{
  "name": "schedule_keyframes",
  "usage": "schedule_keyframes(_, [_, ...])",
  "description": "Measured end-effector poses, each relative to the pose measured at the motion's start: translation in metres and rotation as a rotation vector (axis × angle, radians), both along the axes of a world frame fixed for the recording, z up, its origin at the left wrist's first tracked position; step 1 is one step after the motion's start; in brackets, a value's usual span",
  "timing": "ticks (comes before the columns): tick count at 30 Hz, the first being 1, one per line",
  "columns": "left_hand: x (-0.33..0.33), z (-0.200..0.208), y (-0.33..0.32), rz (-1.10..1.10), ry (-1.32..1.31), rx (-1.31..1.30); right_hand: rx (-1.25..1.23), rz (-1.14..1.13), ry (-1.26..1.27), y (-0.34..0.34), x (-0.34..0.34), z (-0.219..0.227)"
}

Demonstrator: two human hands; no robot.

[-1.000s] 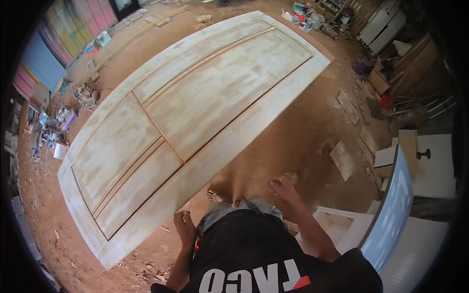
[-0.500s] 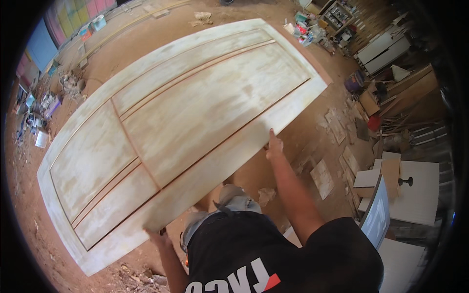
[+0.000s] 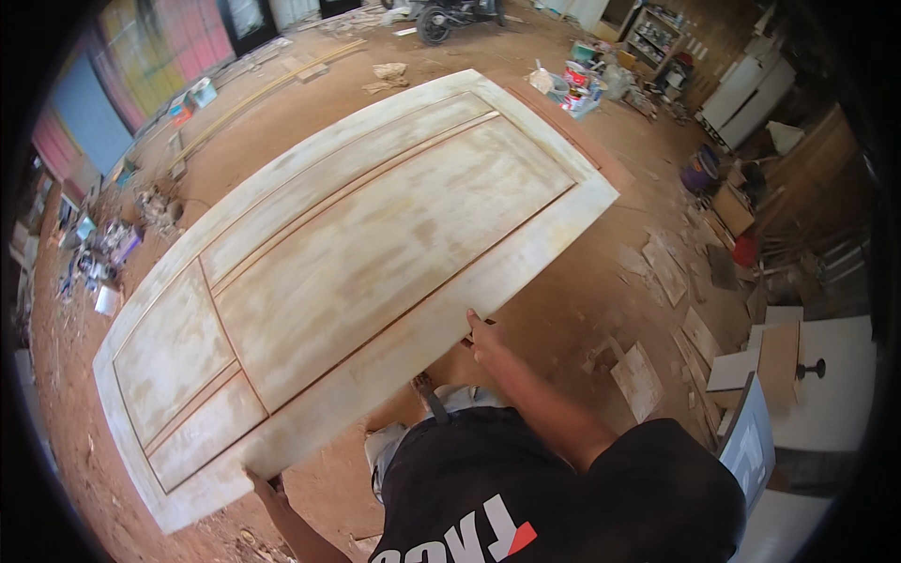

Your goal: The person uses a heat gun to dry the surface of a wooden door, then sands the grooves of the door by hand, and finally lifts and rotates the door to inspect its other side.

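Note:
A large wooden door panel [image 3: 394, 253] spans the view on a slant, its face whitish and blotchy with brown grooves marking out panels. My left hand [image 3: 267, 488] grips its near long edge close to the left end. Farther right along that edge, my right hand [image 3: 482, 340] is closed too, with the thumb on the face and the fingers curled underneath. The door is tilted, and its underside is hidden. Past its far right end shows a strip of reddish-brown board [image 3: 612, 171]; whether it belongs to the door I cannot tell.
Reddish dirt floor lies around me. Paint cans and tubs [image 3: 580, 86] stand at the far right, and a motorbike [image 3: 436, 21] is at the back. Scrap boards [image 3: 638, 380] lie to my right beside a dark-edged panel [image 3: 751, 441]. Clutter [image 3: 94, 263] sits at left.
My view has tipped up, bringing the motorbike into sight. The door's far end sits lower in the picture. Both hands now appear nearer the door's left end, still gripping its edge.

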State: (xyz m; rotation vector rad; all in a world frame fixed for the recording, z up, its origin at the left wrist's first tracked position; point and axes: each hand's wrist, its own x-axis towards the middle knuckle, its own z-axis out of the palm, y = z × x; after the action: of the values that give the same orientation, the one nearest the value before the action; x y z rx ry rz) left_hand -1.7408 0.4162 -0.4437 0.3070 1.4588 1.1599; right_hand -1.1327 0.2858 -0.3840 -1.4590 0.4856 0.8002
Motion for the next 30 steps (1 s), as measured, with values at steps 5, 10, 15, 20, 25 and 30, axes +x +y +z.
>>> schedule_keyframes(5, [0.013, 0.005, 0.000, 0.053, 0.006, 0.027, 0.033, 0.023, -0.009, -0.011, 0.009, -0.026])
schedule_keyframes(10, [0.016, 0.005, -0.015, 0.057, -0.062, 0.032, 0.085, 0.056, 0.074, -0.018, 0.017, -0.033])
schedule_keyframes(15, [-0.009, -0.002, -0.028, 0.090, -0.111, 0.038, 0.118, 0.070, 0.087, -0.033, 0.012, -0.040])
schedule_keyframes(20, [0.024, 0.014, -0.028, 0.154, -0.056, -0.026, 0.148, 0.077, 0.134, -0.044, 0.020, -0.025])
schedule_keyframes(25, [0.003, 0.010, -0.042, 0.167, -0.025, -0.048, 0.175, 0.047, 0.195, -0.021, 0.004, -0.006])
schedule_keyframes(30, [0.028, 0.036, -0.036, 0.295, -0.311, 0.178, 0.463, 0.111, 0.128, -0.011, 0.002, -0.015])
